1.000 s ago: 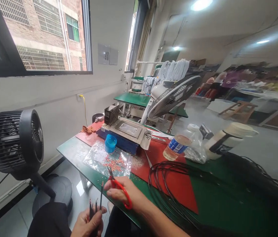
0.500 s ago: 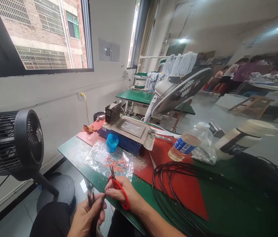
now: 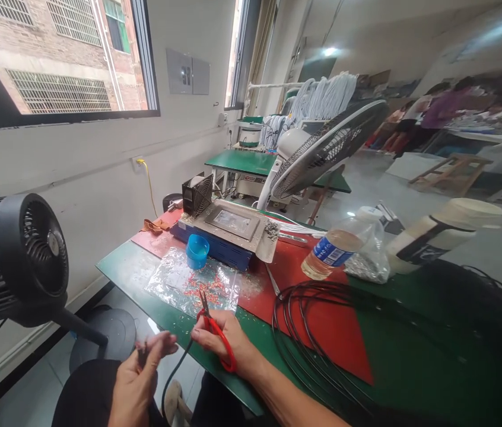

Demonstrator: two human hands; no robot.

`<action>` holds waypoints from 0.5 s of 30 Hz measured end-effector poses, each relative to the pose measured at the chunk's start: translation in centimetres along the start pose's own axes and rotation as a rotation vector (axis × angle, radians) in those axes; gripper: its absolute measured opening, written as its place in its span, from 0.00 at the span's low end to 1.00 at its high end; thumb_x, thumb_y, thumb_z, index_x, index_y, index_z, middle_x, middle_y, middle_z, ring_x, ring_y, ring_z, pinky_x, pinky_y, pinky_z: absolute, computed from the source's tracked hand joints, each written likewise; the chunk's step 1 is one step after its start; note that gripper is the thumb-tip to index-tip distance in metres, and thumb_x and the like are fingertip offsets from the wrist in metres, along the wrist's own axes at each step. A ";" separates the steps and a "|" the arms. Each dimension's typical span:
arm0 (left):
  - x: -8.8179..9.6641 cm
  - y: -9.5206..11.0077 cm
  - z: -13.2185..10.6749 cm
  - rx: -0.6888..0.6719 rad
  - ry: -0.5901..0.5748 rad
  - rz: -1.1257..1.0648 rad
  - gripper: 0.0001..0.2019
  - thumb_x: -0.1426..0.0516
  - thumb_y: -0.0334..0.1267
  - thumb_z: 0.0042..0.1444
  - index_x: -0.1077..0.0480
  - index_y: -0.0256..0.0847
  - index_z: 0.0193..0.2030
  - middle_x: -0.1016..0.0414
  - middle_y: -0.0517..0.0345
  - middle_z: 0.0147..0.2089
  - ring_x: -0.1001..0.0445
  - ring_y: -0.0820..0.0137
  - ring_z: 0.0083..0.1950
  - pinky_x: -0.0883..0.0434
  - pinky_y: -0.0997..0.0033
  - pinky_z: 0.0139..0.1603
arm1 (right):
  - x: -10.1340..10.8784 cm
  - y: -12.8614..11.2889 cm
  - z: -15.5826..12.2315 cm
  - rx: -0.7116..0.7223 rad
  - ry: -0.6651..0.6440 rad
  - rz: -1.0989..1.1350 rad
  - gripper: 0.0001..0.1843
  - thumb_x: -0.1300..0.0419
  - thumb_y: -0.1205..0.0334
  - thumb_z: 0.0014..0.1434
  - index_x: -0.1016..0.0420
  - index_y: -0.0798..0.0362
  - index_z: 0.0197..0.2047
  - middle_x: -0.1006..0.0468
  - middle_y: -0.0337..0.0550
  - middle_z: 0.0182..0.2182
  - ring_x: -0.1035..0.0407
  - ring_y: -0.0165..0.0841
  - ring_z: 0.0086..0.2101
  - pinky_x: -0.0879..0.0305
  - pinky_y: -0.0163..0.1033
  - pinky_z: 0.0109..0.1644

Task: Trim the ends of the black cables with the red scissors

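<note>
My right hand (image 3: 219, 338) is closed around red-handled scissors (image 3: 225, 344), whose blades point up and away over the near table edge. The same hand pinches one black cable (image 3: 174, 372) between thumb and fingertips, and the cable droops towards the floor. Lower and to the left, my left hand (image 3: 137, 373) is curled, slightly smeared by motion. Dark ends of black cables (image 3: 142, 352) poke out of its grip; the rest of them is hidden. Beyond the scissors, small orange scraps (image 3: 210, 283) are scattered on a clear plastic bag (image 3: 166, 281).
A blue cup (image 3: 197, 254) stands before a blue machine with a metal plate (image 3: 233, 224). Coiled black cable (image 3: 295, 332) lies right on a red mat (image 3: 344, 350), near a labelled bottle (image 3: 329, 255). A black fan (image 3: 32, 255) stands left, a white fan (image 3: 326, 148) behind the table. People (image 3: 442, 112) are in the background.
My left hand has moved left, away from my right hand. One black cable now hangs alone from my right hand, apart from the left. The view has shifted slightly.
</note>
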State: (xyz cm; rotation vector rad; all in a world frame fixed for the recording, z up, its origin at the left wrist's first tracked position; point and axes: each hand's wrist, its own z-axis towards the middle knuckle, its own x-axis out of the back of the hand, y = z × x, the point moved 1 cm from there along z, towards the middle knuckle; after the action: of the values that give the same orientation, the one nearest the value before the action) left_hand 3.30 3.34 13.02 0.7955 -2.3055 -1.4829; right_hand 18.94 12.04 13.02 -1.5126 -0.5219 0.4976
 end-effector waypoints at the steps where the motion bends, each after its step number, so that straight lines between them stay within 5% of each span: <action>1: -0.4 0.2 -0.4 -0.008 -0.081 0.029 0.18 0.37 0.43 0.40 0.26 0.34 0.37 0.19 0.49 0.33 0.25 0.64 0.41 0.31 0.73 0.41 | -0.1 -0.1 0.0 0.004 -0.008 -0.004 0.16 0.40 0.52 0.51 0.31 0.58 0.25 0.39 0.34 0.19 0.47 0.23 0.22 0.51 0.30 0.25; 6: -2.6 0.4 -2.0 0.014 -0.231 -0.059 0.13 0.36 0.42 0.39 0.26 0.33 0.28 0.27 0.57 0.17 0.33 0.74 0.17 0.37 0.73 0.21 | -0.6 -1.1 -0.1 -0.070 0.005 0.107 0.19 0.41 0.49 0.50 0.31 0.59 0.24 0.39 0.34 0.17 0.46 0.23 0.20 0.50 0.30 0.24; 11: -2.5 0.6 -2.1 0.058 -0.237 -0.113 0.12 0.37 0.41 0.40 0.27 0.35 0.29 0.27 0.58 0.20 0.38 0.79 0.15 0.45 0.77 0.18 | -0.8 -1.9 -0.1 -0.198 -0.096 0.303 0.23 0.40 0.46 0.48 0.27 0.60 0.35 0.36 0.35 0.17 0.44 0.23 0.19 0.50 0.29 0.23; 15: -2.2 0.7 -2.1 0.109 -0.314 -0.110 0.10 0.38 0.40 0.43 0.29 0.34 0.26 0.29 0.57 0.21 0.39 0.81 0.17 0.51 0.81 0.17 | -1.0 -1.7 -0.2 -0.175 -0.117 0.317 0.18 0.35 0.51 0.43 0.28 0.60 0.26 0.37 0.35 0.17 0.45 0.23 0.20 0.49 0.30 0.24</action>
State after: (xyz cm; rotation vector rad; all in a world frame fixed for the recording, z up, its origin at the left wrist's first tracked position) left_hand 5.93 3.24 14.70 0.7754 -2.6288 -1.6431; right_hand 18.19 11.28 14.71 -1.7531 -0.4254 0.8064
